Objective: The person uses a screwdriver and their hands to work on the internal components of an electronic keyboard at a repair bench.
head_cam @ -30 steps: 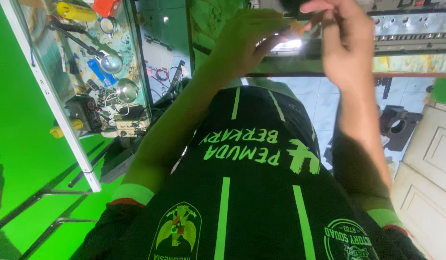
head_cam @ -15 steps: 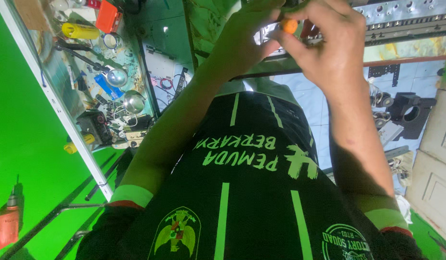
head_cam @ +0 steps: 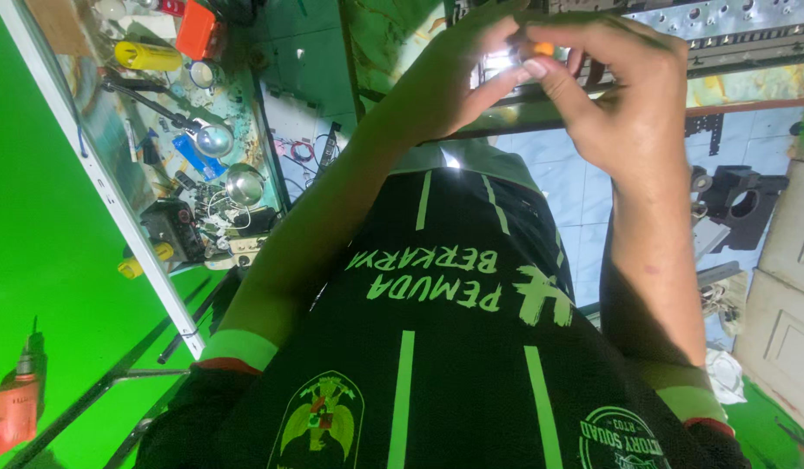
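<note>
Both hands pinched one small orange part together, left hand and right hand, over the worktop's near edge; fitting looked unfinished.

shirt: black | green stripes, lettering | green sleeve cuffs

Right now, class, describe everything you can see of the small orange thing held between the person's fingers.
Only a sliver of the orange thing shows: a small, rounded, bright orange end, perhaps plastic, peeking out between fingertips. The right hand pinches it from the side, and the left hand meets it from the other. It sits near the top of the view, before a long grey metal rail with holes. A bright glare beside it hides its left part, so its full shape cannot be told.
</note>
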